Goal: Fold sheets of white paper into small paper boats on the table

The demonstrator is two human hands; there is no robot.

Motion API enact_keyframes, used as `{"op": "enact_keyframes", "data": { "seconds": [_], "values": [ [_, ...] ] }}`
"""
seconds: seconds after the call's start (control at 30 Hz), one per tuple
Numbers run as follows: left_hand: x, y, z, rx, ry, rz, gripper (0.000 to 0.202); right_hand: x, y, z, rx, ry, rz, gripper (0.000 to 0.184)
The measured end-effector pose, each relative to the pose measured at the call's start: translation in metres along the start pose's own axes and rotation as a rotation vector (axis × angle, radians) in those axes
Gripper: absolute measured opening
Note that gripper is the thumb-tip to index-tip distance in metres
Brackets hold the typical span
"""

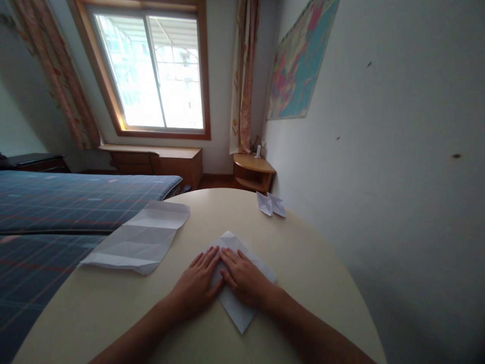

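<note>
White folded paper (242, 283) lies at lower centre of the head view on the round table (322, 283), pinned flat by the left hand (197, 288) and right hand (244, 278), both spread wide, palms down, gripping nothing. A crease looks in hand; sharpening it calls for firm, even finger pressure. The hands hide the fold line, and the small folded shape (271, 205) further up the table is too small to identify.

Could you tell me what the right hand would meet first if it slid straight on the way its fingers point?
Probably the left hand: the right hand points up-left across the folded paper, fingertips nearly touching it.
</note>
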State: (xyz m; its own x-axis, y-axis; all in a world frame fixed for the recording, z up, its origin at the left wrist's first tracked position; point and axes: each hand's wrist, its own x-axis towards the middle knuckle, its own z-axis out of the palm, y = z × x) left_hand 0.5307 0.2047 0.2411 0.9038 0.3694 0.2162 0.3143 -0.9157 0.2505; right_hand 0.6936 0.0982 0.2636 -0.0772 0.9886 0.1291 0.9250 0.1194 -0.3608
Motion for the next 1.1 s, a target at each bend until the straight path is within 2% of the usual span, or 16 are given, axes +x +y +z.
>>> {"op": "enact_keyframes", "data": {
  "seconds": [0.17,0.37,0.5,0.77,1.0,1.1],
  "values": [
    [-0.001,0.000,-0.005,-0.007,-0.032,0.048,0.064,0.002,0.017,-0.004,-0.060,-0.017,0.106,0.057],
    [-0.002,0.002,-0.020,-0.114,-0.136,0.225,0.069,0.002,0.021,-0.006,-0.085,-0.007,0.080,0.056],
    [-0.001,0.002,-0.023,-0.149,-0.140,0.264,0.076,0.006,0.023,-0.006,-0.075,-0.018,0.090,0.056],
    [0.000,0.006,-0.016,-0.081,-0.133,0.164,0.067,0.005,0.022,-0.011,-0.113,-0.001,0.113,0.056],
    [0.004,-0.009,-0.017,0.016,-0.105,-0.014,0.064,-0.006,0.007,-0.011,-0.045,-0.089,0.018,0.061],
    [0.005,-0.013,-0.015,0.055,-0.087,-0.048,0.063,-0.005,0.009,-0.011,-0.019,-0.111,0.030,0.066]
  ]
}}
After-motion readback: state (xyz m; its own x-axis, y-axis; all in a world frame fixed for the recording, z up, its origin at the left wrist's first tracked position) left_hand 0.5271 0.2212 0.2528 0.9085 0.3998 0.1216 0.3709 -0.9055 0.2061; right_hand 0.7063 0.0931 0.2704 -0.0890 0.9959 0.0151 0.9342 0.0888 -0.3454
